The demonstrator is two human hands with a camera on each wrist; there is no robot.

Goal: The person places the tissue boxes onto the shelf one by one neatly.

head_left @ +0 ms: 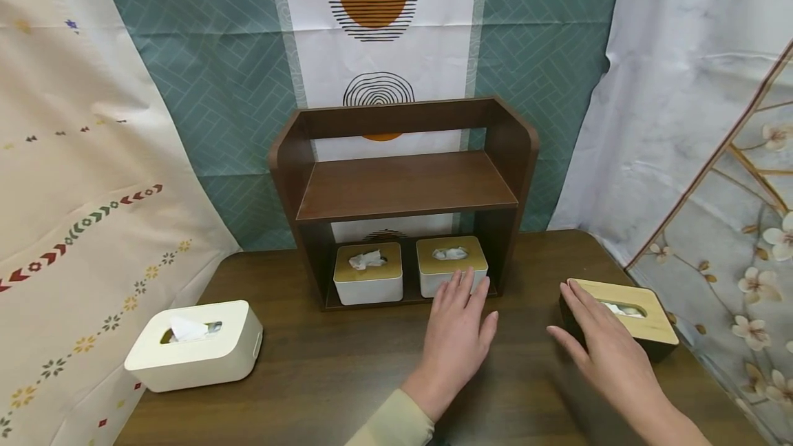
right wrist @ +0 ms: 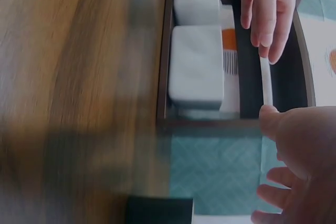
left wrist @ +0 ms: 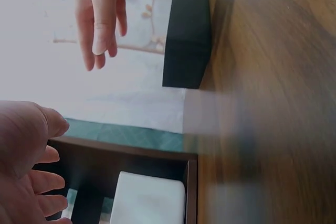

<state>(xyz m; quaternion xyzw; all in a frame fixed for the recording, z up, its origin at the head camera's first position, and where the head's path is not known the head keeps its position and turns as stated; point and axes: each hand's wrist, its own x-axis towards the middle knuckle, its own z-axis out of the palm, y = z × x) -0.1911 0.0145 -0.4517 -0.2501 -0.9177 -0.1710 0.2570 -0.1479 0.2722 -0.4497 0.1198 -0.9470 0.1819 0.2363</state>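
My left hand [head_left: 455,336] is held over the table with its fingers extended toward the shelf. Its fingertips overlap the front of the right-hand white tissue box [head_left: 449,260], which has a tan lid. A matching tissue box [head_left: 369,277] stands to the left of it on the bottom level. My right hand [head_left: 610,356], fingers fairly straight, hovers at the left side of a black tissue box [head_left: 657,325] with a pale wooden lid. The left wrist view shows the dark side of that box [left wrist: 186,40] apart from both hands. Neither hand holds anything.
A dark brown two-level shelf [head_left: 405,188] stands at the back of the brown table [head_left: 322,384], its upper level bare. On the left lies an all-white tissue box [head_left: 198,349] with a tissue sticking out. Patterned cloths hang behind and at both sides.
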